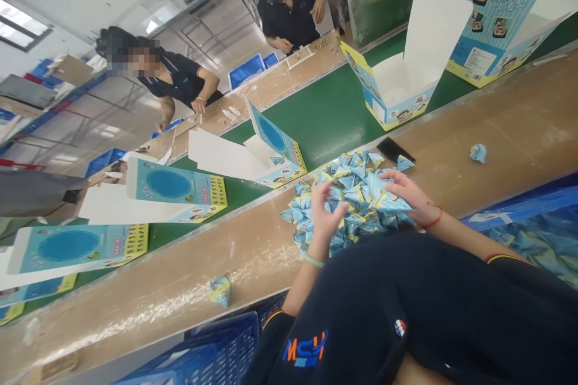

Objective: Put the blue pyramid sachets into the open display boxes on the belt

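A pile of small blue-and-yellow pyramid-shaped packets (350, 183) lies on the brown worktop in front of me. My left hand (324, 216) is at the pile's left side, thumb and fingers apart, with nothing visible in it. On the right side, my right hand (413, 197) has its fingers curved over a pyramid packet (383, 194), which looks raised above the others. Part of the pile's near edge is hidden by my dark shirt.
Open printed cartons (406, 90) stand along the green belt (329, 111). A black phone-like slab (395, 150) lies behind the pile. Single packets (477, 153) lie apart. A blue crate (217, 343) and a blue-lined bin of packets (537, 240) flank me. Two people (180, 78) work opposite.
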A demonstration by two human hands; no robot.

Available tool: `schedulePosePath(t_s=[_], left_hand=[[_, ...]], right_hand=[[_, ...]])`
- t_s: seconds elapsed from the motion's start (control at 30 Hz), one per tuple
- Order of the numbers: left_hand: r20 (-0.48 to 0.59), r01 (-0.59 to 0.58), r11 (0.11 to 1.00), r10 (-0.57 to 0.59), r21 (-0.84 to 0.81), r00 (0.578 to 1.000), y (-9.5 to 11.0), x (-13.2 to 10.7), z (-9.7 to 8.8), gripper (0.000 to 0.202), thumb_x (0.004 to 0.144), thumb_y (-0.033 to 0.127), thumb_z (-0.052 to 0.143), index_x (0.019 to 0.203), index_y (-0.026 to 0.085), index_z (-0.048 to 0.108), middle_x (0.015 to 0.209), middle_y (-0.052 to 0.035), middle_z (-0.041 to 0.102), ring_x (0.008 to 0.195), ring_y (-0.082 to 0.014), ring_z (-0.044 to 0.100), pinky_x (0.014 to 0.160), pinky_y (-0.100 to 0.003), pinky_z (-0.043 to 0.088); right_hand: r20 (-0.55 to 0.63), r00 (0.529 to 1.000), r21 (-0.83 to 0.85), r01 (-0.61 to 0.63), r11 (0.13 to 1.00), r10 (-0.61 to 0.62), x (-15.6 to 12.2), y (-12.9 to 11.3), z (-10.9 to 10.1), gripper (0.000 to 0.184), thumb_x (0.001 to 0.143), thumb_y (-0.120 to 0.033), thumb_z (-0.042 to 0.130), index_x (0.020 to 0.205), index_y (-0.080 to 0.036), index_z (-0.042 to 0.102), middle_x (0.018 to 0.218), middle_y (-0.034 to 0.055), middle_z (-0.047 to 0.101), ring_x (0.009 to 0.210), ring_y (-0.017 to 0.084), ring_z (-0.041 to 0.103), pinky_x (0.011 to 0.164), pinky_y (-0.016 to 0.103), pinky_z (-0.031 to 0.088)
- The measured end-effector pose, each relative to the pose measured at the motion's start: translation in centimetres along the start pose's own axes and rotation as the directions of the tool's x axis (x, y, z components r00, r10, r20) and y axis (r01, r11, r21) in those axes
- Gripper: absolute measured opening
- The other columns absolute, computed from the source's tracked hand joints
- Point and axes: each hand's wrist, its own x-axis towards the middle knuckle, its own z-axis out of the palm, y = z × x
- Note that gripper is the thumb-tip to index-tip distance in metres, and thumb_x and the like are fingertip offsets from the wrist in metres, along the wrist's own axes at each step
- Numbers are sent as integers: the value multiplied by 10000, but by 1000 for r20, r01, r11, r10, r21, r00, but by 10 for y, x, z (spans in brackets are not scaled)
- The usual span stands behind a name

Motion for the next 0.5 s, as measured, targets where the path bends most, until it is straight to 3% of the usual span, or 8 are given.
schedulePosePath(t_s=[0.03,0.1,0.17,0.23,0.3,0.37,0.43,0.5], left_hand=[[118,-109,994,109,-6,987,11,-2,11,690,811,624,756,1358,229,610,1150,-103,620,974,-213,626,836,-339,550],[313,-293,956,288,-31,905,30,-3,34,728,789,604,793,1390,238,602,1217,-125,621,1069,-249,636,898,-373,555],[393,-397,918,373,-23,841,40,-2,52,606,838,527,779,1352,238,638,1204,-127,649,1097,-255,649,930,-387,552],[377,-408,913,381,-8,844,39,2,57,422,882,466,750,1232,235,705,1113,-110,689,1022,-231,674,898,-369,559],[247,-340,940,333,-17,910,31,9,45,351,879,482,749,1122,228,735,1032,-92,703,940,-212,680,853,-348,564],[-76,-234,971,230,-52,970,21,17,20,351,905,531,698,1065,219,720,957,-63,686,868,-190,664,820,-333,556],[-364,-138,986,98,-88,926,12,23,-9,381,926,570,645,1014,201,688,908,-36,649,844,-177,642,822,-328,541],[-428,-100,991,54,-86,902,6,24,-34,440,882,622,667,942,186,666,890,-25,618,860,-182,627,843,-336,530]], right_hand=[[-39,999,13,3,1000,-2,1,1,4,454,685,-435,858,1044,-246,653,756,-42,661,587,120,545,575,263,461],[-106,994,34,1,999,2,3,5,13,486,644,-451,882,1010,-237,643,713,-50,645,590,123,549,571,257,462],[-179,984,68,16,998,-4,7,11,20,486,613,-479,899,946,-231,646,750,-33,658,663,141,595,615,269,503],[-253,967,108,59,992,-30,11,17,24,463,624,-544,880,888,-238,654,827,-7,674,768,168,632,677,292,549],[-325,944,151,108,983,-53,14,21,22,449,646,-598,849,856,-250,657,891,5,679,841,188,642,716,323,586],[-360,932,195,130,972,-53,16,22,15,435,635,-575,860,846,-256,652,902,-3,678,857,190,644,740,353,614],[-368,929,223,136,965,-46,16,21,4,419,596,-483,896,844,-252,651,870,-21,678,836,177,647,752,362,626],[-373,927,224,135,965,-43,16,17,-6,398,575,-412,903,838,-245,654,829,-32,678,804,162,648,746,352,629]])
